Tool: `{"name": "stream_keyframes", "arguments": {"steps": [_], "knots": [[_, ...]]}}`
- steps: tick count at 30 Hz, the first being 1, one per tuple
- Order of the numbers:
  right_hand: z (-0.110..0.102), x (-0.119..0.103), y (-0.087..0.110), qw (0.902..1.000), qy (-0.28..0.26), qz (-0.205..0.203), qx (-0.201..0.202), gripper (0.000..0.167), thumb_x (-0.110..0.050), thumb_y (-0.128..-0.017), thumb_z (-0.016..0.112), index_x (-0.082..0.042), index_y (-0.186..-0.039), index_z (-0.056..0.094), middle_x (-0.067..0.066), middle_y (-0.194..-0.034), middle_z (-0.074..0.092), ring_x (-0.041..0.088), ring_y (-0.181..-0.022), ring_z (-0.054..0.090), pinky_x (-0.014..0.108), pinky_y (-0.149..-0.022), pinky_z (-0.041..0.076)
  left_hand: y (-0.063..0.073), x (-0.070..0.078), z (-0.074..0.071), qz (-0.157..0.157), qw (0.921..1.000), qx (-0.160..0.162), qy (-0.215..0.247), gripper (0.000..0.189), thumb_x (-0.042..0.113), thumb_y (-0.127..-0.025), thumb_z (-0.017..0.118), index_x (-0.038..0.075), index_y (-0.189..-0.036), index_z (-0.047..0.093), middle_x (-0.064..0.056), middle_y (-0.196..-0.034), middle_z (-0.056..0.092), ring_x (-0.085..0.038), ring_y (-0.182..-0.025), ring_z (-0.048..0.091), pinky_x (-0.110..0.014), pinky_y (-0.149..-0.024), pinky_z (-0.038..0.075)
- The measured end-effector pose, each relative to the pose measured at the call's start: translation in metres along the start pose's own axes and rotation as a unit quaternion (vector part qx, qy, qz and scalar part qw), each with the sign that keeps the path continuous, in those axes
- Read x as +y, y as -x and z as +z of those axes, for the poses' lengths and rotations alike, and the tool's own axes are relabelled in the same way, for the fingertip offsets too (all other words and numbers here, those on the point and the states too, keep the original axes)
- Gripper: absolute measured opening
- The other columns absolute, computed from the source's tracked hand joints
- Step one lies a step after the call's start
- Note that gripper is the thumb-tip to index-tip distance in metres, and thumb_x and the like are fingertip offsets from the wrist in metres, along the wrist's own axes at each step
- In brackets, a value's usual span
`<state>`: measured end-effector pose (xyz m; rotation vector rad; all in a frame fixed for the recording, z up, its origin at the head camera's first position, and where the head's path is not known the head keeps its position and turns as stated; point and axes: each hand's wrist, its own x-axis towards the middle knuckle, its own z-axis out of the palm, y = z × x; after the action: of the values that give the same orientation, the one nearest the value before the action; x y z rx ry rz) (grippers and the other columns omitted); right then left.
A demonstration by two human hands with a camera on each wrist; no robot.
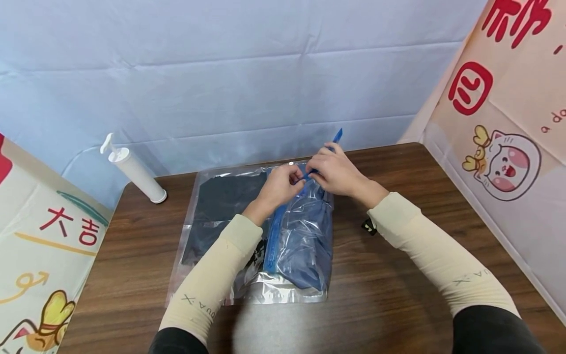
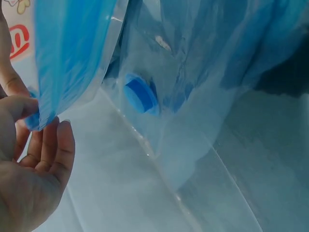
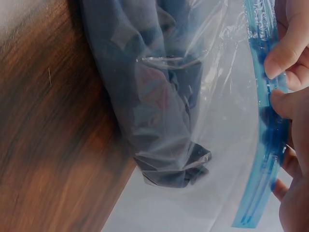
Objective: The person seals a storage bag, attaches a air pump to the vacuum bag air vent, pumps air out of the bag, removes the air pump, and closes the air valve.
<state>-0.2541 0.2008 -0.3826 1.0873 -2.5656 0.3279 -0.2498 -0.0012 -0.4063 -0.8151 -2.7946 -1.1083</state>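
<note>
A clear plastic storage bag (image 1: 261, 290) with a blue zip strip (image 1: 272, 241) lies on the table, folded blue clothing (image 1: 309, 246) inside it. Near the bag's far edge, my left hand (image 1: 280, 187) pinches the zip strip between thumb and fingers. A small blue piece (image 2: 33, 118) on the strip sits at these fingertips. Just to the right, my right hand (image 1: 333, 169) grips the same strip, whose loose end (image 1: 338, 135) sticks up past the fingers. Both hands are close together in the right wrist view. A round blue valve (image 2: 141, 94) shows on the bag.
A white hand pump (image 1: 138, 174) stands tilted at the table's back left. Under the left half of the bag is a dark flat area (image 1: 227, 201). A small dark item (image 1: 369, 226) shows beside the right cuff. A pale cloth backdrop (image 1: 212, 98) hangs behind the table (image 1: 389, 295).
</note>
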Motion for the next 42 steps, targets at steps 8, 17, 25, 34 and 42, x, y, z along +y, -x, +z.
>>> {"name": "stream_keyframes", "arguments": {"steps": [8, 17, 25, 34, 42], "knots": [[0.005, -0.001, 0.000, 0.9999, 0.006, 0.000, 0.011, 0.006, -0.007, -0.094, 0.070, -0.009, -0.096, 0.075, 0.004, -0.094, 0.074, 0.028, -0.099, 0.061, 0.060, -0.115, 0.025, 0.002, -0.001, -0.001, 0.001, 0.9999, 0.001, 0.015, 0.005, 0.010, -0.097, 0.068, 0.007, -0.096, 0.072, -0.006, -0.091, 0.068, -0.016, -0.076, 0.062, -0.030, -0.070, 0.053], [0.007, 0.000, 0.001, 0.9998, 0.014, -0.009, 0.014, 0.007, -0.008, -0.093, 0.068, -0.009, -0.095, 0.074, 0.005, -0.096, 0.074, 0.028, -0.100, 0.061, 0.060, -0.115, 0.025, 0.002, -0.003, 0.003, 0.051, 0.9981, 0.032, -0.006, 0.007, 0.006, -0.097, 0.067, 0.006, -0.091, 0.071, -0.005, -0.085, 0.068, -0.014, -0.071, 0.062, -0.028, -0.067, 0.053], [0.004, 0.000, 0.004, 0.9995, 0.026, -0.004, 0.015, 0.007, -0.010, -0.093, 0.070, -0.009, -0.098, 0.076, 0.004, -0.097, 0.075, 0.028, -0.101, 0.062, 0.060, -0.115, 0.025, 0.003, 0.001, -0.002, -0.010, 0.9999, 0.001, -0.006, 0.009, 0.015, -0.099, 0.070, 0.007, -0.100, 0.072, -0.005, -0.092, 0.070, -0.016, -0.079, 0.066, -0.029, -0.073, 0.056], [0.003, -0.004, 0.001, 0.9997, 0.016, -0.017, 0.012, 0.008, -0.016, -0.090, 0.079, -0.015, -0.097, 0.076, 0.001, -0.097, 0.075, 0.027, -0.099, 0.062, 0.062, -0.117, 0.022, 0.010, 0.004, -0.006, -0.037, 0.9990, -0.005, -0.027, 0.009, 0.017, -0.097, 0.072, 0.008, -0.098, 0.073, -0.003, -0.086, 0.069, -0.014, -0.074, 0.063, -0.029, -0.069, 0.054], [0.007, -0.004, 0.000, 0.9995, 0.002, -0.029, 0.014, 0.005, -0.011, -0.090, 0.078, -0.011, -0.095, 0.076, 0.003, -0.095, 0.074, 0.027, -0.100, 0.062, 0.058, -0.118, 0.022, 0.011, 0.005, -0.003, -0.026, 0.9989, 0.024, -0.030, 0.008, 0.015, -0.096, 0.073, 0.007, -0.096, 0.073, -0.004, -0.084, 0.070, -0.014, -0.070, 0.063, -0.028, -0.066, 0.053]]}}
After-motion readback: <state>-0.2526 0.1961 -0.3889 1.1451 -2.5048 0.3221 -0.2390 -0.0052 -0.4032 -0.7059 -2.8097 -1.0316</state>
